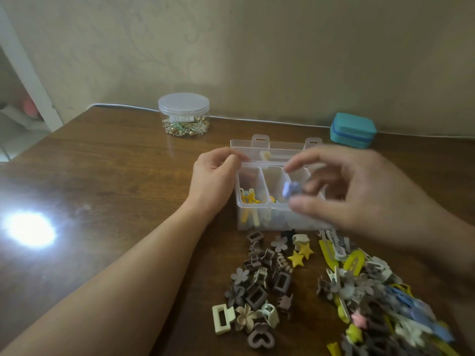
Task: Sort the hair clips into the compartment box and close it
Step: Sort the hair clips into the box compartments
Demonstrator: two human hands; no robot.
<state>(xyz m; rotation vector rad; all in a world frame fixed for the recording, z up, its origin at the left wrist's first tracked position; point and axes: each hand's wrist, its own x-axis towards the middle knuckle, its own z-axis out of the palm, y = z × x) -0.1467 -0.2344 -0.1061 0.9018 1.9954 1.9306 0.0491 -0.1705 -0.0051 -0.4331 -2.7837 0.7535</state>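
Note:
A clear plastic compartment box (pixel 250 213) stands open mid-table, its lid (pixel 259 143) tipped back. Yellow clips lie in its left compartment. My left hand (pixel 214 179) grips the box's left rim. My right hand (pixel 359 191), blurred, hovers over the box's right side and pinches a small pale-blue hair clip (pixel 289 190) between thumb and fingers. In front of the box lie two heaps of hair clips: brown and beige ones (pixel 259 286) on the left, mixed yellow, grey and blue ones (pixel 380 299) on the right. Two yellow star clips (pixel 299 255) sit between them.
A round clear jar (pixel 183 114) with a lid, holding beads and trinkets, stands at the back of the wooden table (pixel 110 181). A teal zip case (pixel 352 131) rests at the back right by the wall. A bright light glare marks the table's left side.

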